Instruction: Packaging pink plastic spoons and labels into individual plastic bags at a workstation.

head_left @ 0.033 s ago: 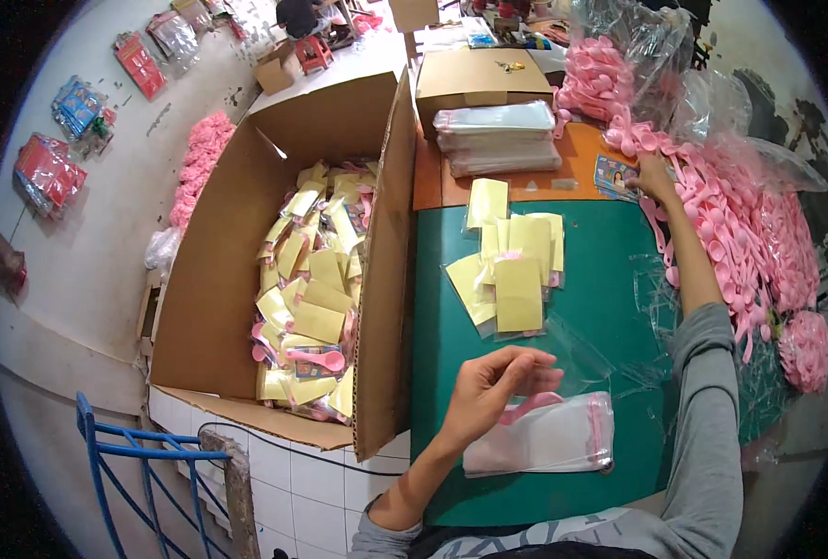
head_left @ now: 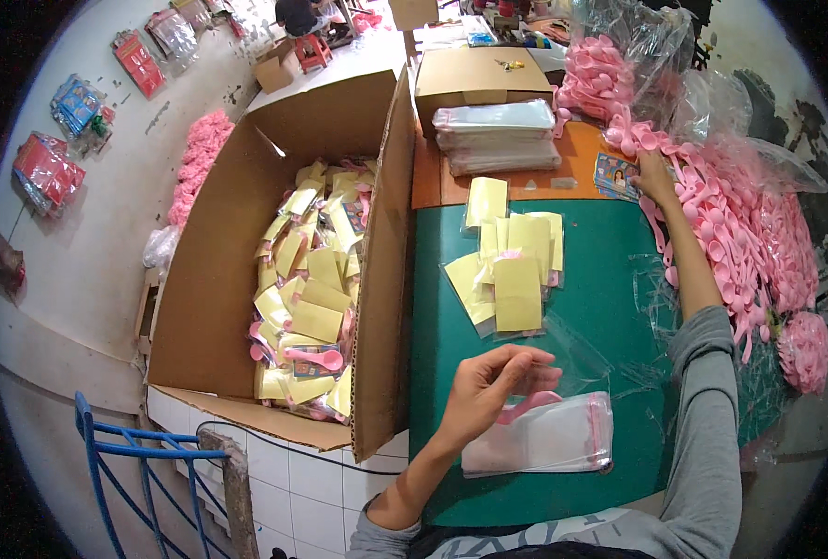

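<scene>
Above a stack of clear plastic bags (head_left: 549, 443), my left hand (head_left: 495, 387) is closed with its fingers curled. A loose clear plastic bag (head_left: 577, 354) extends from those fingers. Just under the hand shows a pink spoon (head_left: 530, 406), partly hidden by it; whether I grip it too, I cannot tell. My right hand (head_left: 654, 179) reaches to the far right, its fingers pinched at the edge of small printed blue cards (head_left: 613, 175). Beside that hand lies a large heap of pink spoons (head_left: 712, 219).
Several filled packets with yellow cards (head_left: 518, 293) lie on the green table surface (head_left: 470, 391). At the left stands a tall cardboard box (head_left: 381, 279) holding many similar packets. More bags (head_left: 498, 140) are stacked before a closed carton (head_left: 479, 79). Crumpled clear plastic (head_left: 651, 298) lies right.
My right fingers have shifted slightly at the cards, and a little more of the printed cards shows. My left hand has stayed almost still.
</scene>
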Available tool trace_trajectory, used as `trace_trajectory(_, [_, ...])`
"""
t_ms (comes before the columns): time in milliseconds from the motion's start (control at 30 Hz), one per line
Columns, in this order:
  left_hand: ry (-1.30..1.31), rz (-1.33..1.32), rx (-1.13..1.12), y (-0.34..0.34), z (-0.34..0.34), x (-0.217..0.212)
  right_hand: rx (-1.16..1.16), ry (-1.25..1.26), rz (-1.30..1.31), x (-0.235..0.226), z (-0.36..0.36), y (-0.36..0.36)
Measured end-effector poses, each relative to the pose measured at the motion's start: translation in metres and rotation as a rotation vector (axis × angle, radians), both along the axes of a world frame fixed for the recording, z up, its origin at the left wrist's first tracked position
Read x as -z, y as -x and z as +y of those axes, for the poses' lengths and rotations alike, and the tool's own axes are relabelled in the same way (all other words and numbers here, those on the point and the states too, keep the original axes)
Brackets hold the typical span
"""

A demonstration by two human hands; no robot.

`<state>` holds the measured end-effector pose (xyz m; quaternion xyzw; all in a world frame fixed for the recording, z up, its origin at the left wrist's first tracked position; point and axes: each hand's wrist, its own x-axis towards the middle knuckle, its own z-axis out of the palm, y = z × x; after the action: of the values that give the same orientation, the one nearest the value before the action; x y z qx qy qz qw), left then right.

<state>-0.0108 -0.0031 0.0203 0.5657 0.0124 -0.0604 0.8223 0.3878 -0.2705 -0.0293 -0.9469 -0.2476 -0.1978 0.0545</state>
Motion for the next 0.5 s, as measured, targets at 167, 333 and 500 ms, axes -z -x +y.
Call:
trace_trajectory(167, [0.029,-0.008,0.001,-0.003,0.002,0.000,0.009,-0.375,-0.063,-0.029,0.012,0.038])
trace_trajectory(333, [0.017,0.035,0.021,-0.006,0.003,-0.003,-0.336,-0.703,0.346,-0.107,0.042,0.187])
trace_trajectory(500, [-0.021,-0.005,0.011,-0.004,-0.002,-0.004,-0.312,-0.661,0.404,-0.140,0.054,0.315])
